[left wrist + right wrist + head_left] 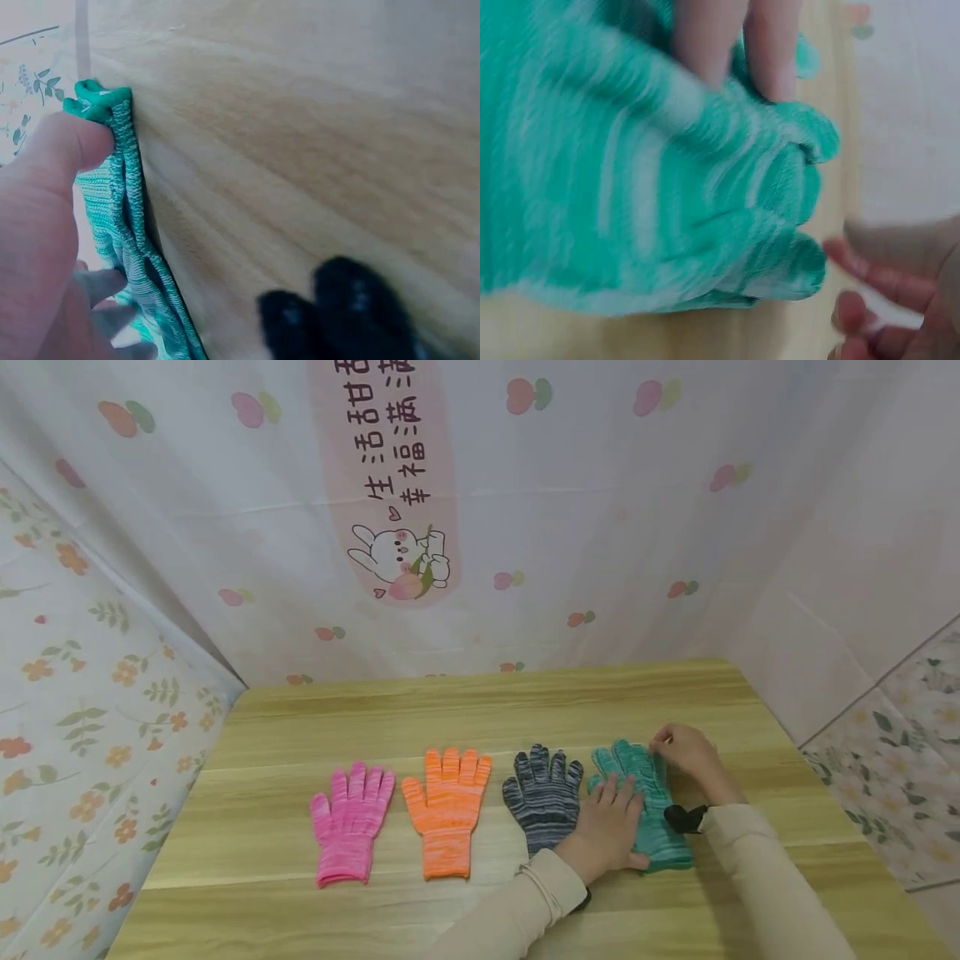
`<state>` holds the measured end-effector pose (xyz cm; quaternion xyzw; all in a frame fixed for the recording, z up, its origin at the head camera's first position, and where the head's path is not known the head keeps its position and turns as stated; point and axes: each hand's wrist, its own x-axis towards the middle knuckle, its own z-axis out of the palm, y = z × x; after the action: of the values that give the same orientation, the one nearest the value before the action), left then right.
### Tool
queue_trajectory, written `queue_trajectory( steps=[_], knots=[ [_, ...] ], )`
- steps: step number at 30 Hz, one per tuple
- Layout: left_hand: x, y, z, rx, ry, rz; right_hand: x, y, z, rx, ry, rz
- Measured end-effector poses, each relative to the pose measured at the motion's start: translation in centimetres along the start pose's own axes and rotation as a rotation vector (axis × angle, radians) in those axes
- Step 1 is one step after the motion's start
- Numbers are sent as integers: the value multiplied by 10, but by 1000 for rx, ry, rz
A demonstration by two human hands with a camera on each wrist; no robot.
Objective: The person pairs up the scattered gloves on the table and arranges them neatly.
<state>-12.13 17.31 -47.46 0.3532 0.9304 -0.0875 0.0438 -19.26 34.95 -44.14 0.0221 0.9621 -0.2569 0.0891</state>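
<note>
A green-and-white knitted glove [651, 806] lies at the right of the row, its cuff toward me. My left hand [609, 827] rests on it, fingers extended over the knit and thumb near the cuff. In the left wrist view, the thumb touches the cuff [112, 105]. My right hand [686, 758] is at the far right edge of the green glove, beside its fingertips. The right wrist view shows the right hand [907, 289] with loosely bent fingers, one fingertip close to or touching a glove finger [787, 266]; no grip shows.
Left of the green glove lie a dark grey striped glove [542, 793], an orange glove [450, 810] and a pink glove [352, 822], fingers pointing away. The wooden table [300, 718] ends at a patterned curtain [600, 527] behind. Patterned cloth [97, 735] hangs at the left.
</note>
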Motion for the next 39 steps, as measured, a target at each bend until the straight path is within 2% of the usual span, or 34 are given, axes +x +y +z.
queue_trajectory(
  steps=[3,6,11,15,19,22,28,35,39],
  knots=[
    [2,-1,-1,6,4,38,-1,4,1,37,-61,-33],
    [3,-1,-4,-25,-14,57,-2,7,5,78,-92,-26],
    [3,-2,-8,-82,-49,67,-2,15,8,123,-62,31],
    [3,-2,-9,-89,-59,72,-6,22,2,90,-47,33],
    [4,-1,-8,-63,-72,83,-12,27,-5,99,-126,34],
    [4,0,-8,-50,-93,95,-17,29,-8,166,-159,46],
    [3,0,-10,-30,-109,116,-28,29,-10,250,-143,16],
    [3,0,-10,-19,-114,141,-40,29,-4,270,-119,-105],
    [2,0,-12,-30,-114,129,-40,32,4,202,-16,-97]
  ],
)
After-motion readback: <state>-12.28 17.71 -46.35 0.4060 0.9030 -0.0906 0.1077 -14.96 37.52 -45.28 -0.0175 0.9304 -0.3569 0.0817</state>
